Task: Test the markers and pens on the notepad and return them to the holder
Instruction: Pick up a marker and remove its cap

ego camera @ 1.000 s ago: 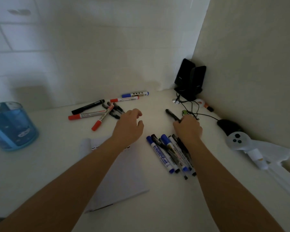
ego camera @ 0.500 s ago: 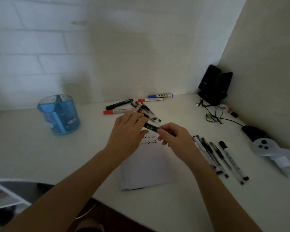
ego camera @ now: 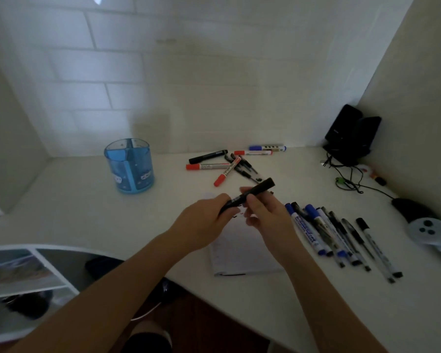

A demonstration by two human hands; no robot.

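Left grip [ego camera: 204, 224]: curled round the near end of the black marker [ego camera: 262, 187].
Right grip [ego camera: 262, 215]: pinching the marker's middle, thumb on the barrel.
Black marker: held tilted above the notepad [ego camera: 242, 250], far end raised to the right.
Notepad: flat on the bench [ego camera: 87, 212], beneath both hands.
Holder [ego camera: 129, 165]: blue, upright, far left, well apart from the hands.
Other pens [ego camera: 329, 233]: in a row right of the notepad.

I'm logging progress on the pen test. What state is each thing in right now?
Black marker: held by both hands over the notepad.
Left hand: grips marker's near end.
Right hand: pinches its middle.
Holder: upright, no pens showing.
Notepad: flat, partly behind hands.
Far markers: lying in a loose heap.
Right pens: lying side by side.
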